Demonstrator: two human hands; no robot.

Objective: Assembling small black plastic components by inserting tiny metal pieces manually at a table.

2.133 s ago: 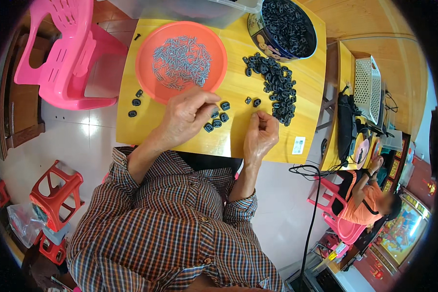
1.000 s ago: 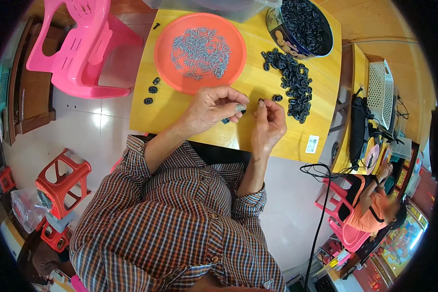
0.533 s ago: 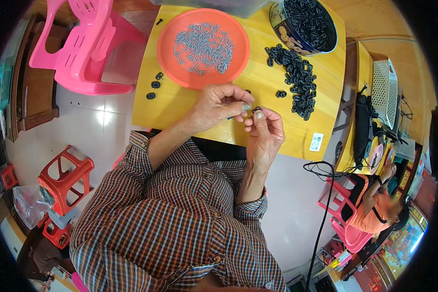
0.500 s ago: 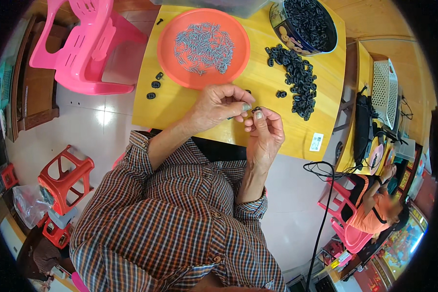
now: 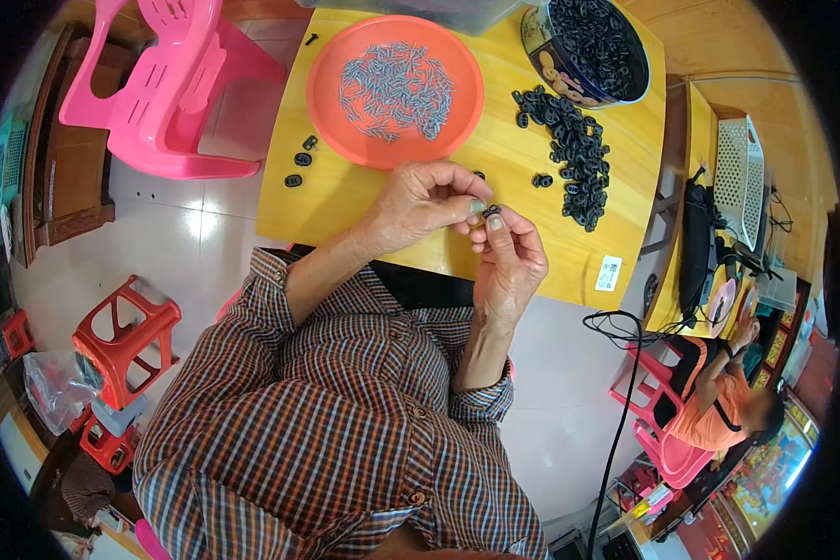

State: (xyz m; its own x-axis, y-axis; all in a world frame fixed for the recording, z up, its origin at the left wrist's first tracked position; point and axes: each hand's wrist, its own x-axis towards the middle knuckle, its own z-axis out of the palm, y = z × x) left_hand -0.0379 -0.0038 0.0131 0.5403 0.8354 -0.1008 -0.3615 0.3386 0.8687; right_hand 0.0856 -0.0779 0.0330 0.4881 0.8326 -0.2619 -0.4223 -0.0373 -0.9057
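Over the front of the yellow table (image 5: 364,205), my two hands meet. My right hand (image 5: 511,257) pinches a small black plastic piece (image 5: 491,212) between thumb and fingers. Close against it, my left hand (image 5: 425,207) has its thumb and forefinger pressed together; whatever lies between them is too small or hidden to make out. Beyond the hands stands an orange-red round tray (image 5: 322,121) with many small silver screws (image 5: 397,89) spread in it. A pile of black oval plastic pieces (image 5: 583,173) lies to the right, below a round tin (image 5: 569,82) filled with more of them.
Several loose black pieces (image 5: 298,160) lie near the table's left edge, and a dark screw (image 5: 312,39) at its far left corner. A white label (image 5: 609,273) is at the near right. Pink chair (image 5: 173,93) and red stool (image 5: 126,341) stand left; a person (image 5: 719,406) sits right.
The view has shifted very slightly. Both hands stay close together in nearly the same pose, and the black piece in my right hand shows a little more clearly.
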